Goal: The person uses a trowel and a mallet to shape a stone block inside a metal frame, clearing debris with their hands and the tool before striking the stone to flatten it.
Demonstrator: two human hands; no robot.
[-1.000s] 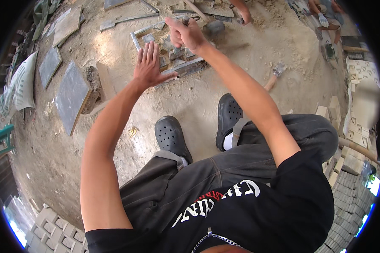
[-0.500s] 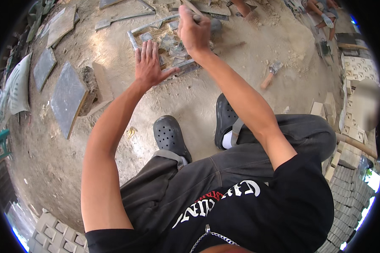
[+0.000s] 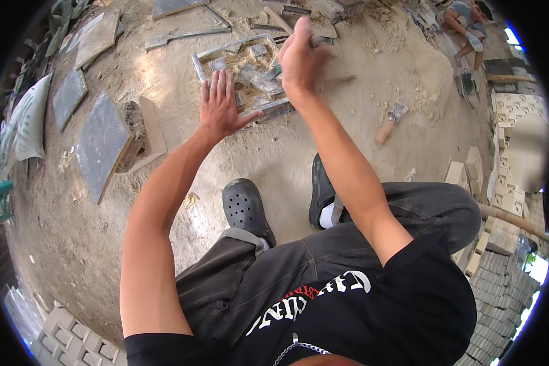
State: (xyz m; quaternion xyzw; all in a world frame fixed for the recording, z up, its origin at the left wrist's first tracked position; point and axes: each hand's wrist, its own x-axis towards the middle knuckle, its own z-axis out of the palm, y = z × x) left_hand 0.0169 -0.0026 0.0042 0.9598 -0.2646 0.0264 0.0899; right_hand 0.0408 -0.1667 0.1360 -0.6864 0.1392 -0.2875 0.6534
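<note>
My left hand (image 3: 221, 110) lies flat with its fingers spread and pointing away from me, at the near left of a low grey-edged frame (image 3: 196, 68) on the ground. Inside the frame are sandy material and several grey blocks (image 3: 218, 64). Over the frame's right side is my right hand (image 3: 302, 64), thumb up and fingers curled. Motion smears those fingers, and what they close on is hidden. Just beyond this hand a wooden handle (image 3: 276, 18) shows; I cannot tell whether the hand touches it.
A wooden-handled tool with a flat, dusty end (image 3: 398, 111) lies to the right. Grey boards (image 3: 102, 143) and a white sack (image 3: 33, 125) are at the left. Loose sand (image 3: 430, 70) spreads at the far right. Another person (image 3: 466, 30) crouches beyond, near stacked cream blocks (image 3: 518, 104).
My right hand has moved right, away from the wooden handle, and is more blurred. My left hand stays flat at the frame. The view has shifted, showing more of the other person.
</note>
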